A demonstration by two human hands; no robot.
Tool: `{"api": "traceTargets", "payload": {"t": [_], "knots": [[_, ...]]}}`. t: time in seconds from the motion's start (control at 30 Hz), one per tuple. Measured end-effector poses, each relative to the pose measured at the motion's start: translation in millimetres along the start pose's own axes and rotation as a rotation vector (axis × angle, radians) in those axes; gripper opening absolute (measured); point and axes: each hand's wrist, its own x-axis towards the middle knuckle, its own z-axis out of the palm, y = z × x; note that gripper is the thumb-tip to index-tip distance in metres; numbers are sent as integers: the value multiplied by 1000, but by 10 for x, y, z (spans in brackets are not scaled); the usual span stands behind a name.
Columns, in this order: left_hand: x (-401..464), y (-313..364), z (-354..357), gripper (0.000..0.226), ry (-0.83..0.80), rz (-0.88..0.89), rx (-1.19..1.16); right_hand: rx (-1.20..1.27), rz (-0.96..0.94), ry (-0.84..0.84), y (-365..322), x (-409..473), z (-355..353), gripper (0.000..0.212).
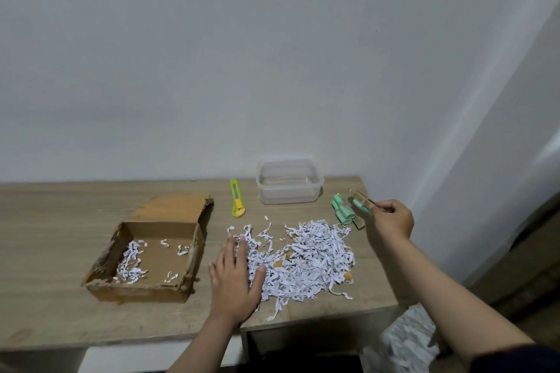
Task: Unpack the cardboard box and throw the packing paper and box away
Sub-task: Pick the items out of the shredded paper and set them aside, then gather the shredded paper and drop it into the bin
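An open, worn cardboard box (151,288) sits on the left of the wooden table, with a few white paper shreds (130,263) left inside. A big heap of shredded packing paper (309,254) lies on the table to its right. My left hand (235,278) rests flat, fingers spread, on the heap's left edge. My right hand (392,219) is at the far right, pinched on a small clear bottle with a green cap (360,201), just above two or three similar green-capped bottles (344,210) lying on the table.
A yellow-green utility knife (237,198) lies behind the heap. A clear plastic container (289,182) stands by the wall. The table's right edge (391,278) is close to the heap. A white crumpled bag (409,339) sits below the table's right corner.
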Motion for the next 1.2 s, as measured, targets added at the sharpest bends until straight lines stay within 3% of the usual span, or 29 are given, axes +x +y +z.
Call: {"api": "traceTargets", "payload": {"t": [0.3,0.47,0.53,0.63,0.73,0.83,0.93,1.07,1.2], "knots": [[39,10,19,80,-41,-30,19,-151,-45,-84,309,74,88,2],[37,7,20,84,-32,-56,-8,-250,-211,-33,303,-6,51,15],[33,19,6,89,-28,-68,-36,-283,-393,-54,290,-136,28,16],[17,27,-15,98,-18,-67,-70,-286,-615,-254,255,-397,-5,23],[6,23,-28,104,-19,-55,-77,-341,-711,-506,290,-572,36,45],[14,39,-29,105,-43,-45,-58,-428,-635,-680,381,-619,121,67],[25,72,-11,96,-60,-72,-36,-398,-528,-752,455,-781,223,72],[18,357,122,83,5,-190,-145,-320,-492,-633,494,-1087,382,65],[4,683,320,71,12,-231,-204,-143,-397,-562,439,-1318,501,42]]}}
